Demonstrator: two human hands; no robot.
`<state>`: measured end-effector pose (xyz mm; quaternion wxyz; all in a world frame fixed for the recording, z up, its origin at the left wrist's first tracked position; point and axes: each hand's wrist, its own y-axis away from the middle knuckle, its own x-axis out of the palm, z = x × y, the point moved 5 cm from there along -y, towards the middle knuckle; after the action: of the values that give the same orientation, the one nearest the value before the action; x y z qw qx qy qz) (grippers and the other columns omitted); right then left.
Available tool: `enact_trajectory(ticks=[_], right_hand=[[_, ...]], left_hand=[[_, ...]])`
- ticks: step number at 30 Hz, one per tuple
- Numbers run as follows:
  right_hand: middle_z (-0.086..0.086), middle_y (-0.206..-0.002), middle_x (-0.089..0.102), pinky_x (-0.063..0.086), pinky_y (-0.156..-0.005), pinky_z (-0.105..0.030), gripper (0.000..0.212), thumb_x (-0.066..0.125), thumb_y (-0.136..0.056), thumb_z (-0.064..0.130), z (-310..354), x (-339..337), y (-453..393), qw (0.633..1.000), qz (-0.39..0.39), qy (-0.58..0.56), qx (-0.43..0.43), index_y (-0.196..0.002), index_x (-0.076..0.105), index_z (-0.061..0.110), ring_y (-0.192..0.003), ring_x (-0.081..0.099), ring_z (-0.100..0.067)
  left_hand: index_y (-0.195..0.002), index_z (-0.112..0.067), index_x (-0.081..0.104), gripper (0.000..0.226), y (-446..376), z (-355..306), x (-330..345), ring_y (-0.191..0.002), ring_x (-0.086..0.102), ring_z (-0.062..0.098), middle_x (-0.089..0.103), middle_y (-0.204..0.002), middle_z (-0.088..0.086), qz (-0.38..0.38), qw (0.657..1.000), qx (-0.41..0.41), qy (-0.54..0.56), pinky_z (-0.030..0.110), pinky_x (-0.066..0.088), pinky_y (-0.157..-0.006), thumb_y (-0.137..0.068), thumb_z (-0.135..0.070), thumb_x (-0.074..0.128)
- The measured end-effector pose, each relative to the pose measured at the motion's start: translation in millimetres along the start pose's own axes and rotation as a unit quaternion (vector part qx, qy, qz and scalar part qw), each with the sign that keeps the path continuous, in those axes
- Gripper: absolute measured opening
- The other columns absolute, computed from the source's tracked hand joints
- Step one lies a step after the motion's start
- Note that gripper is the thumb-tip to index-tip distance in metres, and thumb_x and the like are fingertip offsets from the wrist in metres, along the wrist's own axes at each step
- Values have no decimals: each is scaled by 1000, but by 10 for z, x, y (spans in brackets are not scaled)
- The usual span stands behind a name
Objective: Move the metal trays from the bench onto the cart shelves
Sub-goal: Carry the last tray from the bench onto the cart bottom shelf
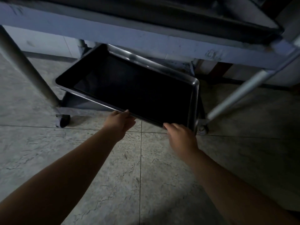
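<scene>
A dark rectangular metal tray [129, 85] lies tilted at the cart's bottom shelf level, under the upper shelf [146, 39]. Its far end reaches under the cart and its near long edge faces me. My left hand [118, 121] grips that near edge, thumb on top of the rim. My right hand [180, 133] holds the same edge close to the tray's right corner, fingers curled at the rim. The tray's inside is black and looks empty. The bottom shelf itself is mostly hidden beneath the tray.
The cart's left leg [27, 65] ends in a caster [64, 120]; a slanted right leg [240, 93] ends in another caster [203, 128]. Grey tiled floor [141, 168] spreads below my arms. A pale wall stands behind the cart.
</scene>
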<state>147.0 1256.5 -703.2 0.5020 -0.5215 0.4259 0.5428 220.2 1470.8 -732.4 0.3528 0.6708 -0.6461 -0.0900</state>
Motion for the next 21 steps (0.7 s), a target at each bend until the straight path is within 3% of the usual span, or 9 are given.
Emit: enact_trajectory(ticks=[2,3,4,6,8,11,14,19,21], right_hand=[[-4,-119,66,51,-76,-37,52,52,-90,9,-89,70,-107,997,51,61,1,-141,48,18,-108,60,-29],[-4,-121,65,48,-74,-36,55,51,-89,9,-137,78,-149,994,69,81,4,-142,44,19,-109,59,-29],[-4,-123,64,45,-72,-34,55,51,-89,10,-179,64,-198,993,77,94,6,-143,43,19,-110,59,-29],[-4,-122,65,39,-67,-33,51,49,-91,13,-249,50,-286,989,86,116,2,-141,42,20,-108,61,-30],[-4,-119,66,39,-67,-33,47,49,-92,16,-325,31,-372,986,100,135,-1,-138,43,23,-104,63,-31],[-6,-120,66,43,-70,-34,43,48,-92,18,-518,-7,-509,981,116,153,19,-134,45,27,-102,65,-33],[-9,-117,66,42,-70,-35,41,46,-91,11,-715,53,-660,971,145,184,53,-128,48,28,-102,64,-35],[-17,-118,62,41,-71,-39,48,35,-94,6,-843,334,-875,963,172,179,106,-136,46,24,-105,61,-39],[-19,-126,59,45,-81,-44,50,32,-95,6,-884,405,-932,962,172,166,135,-142,40,22,-113,57,-40]], left_hand=[[-100,-6,61,19,-12,-74,-81,-80,72,21,68,-88,10,5,991,-8,-132,35,59,-64,-101,-23,55],[-96,-6,63,26,-34,-163,-179,-76,72,24,68,-81,10,-19,963,39,-266,39,57,-62,-101,-30,55],[-86,-7,62,33,-68,-307,-292,-72,71,30,67,-73,11,-67,899,129,-414,39,53,-58,-100,-35,55],[-76,-14,57,33,-42,-646,-415,-71,67,40,66,-73,17,-152,717,341,-588,36,45,-55,-97,-39,56],[-101,-11,68,27,-108,-826,-458,-97,64,45,69,-104,22,-114,611,433,-652,49,54,-70,-95,-36,58],[-150,-24,41,56,-439,-756,-587,-148,28,35,40,-158,9,-4,554,305,-775,62,31,-110,-100,-47,46],[-159,-32,10,70,-604,-540,-593,-154,7,30,13,-168,3,41,516,259,-816,58,16,-118,-98,-59,32],[-159,-31,-3,86,-733,-412,-533,-153,-5,33,-3,-169,6,39,510,247,-823,56,10,-120,-92,-68,38],[-158,-30,-6,91,-742,-383,-509,-153,-8,33,-7,-168,6,30,509,246,-824,55,10,-120,-90,-70,39]])
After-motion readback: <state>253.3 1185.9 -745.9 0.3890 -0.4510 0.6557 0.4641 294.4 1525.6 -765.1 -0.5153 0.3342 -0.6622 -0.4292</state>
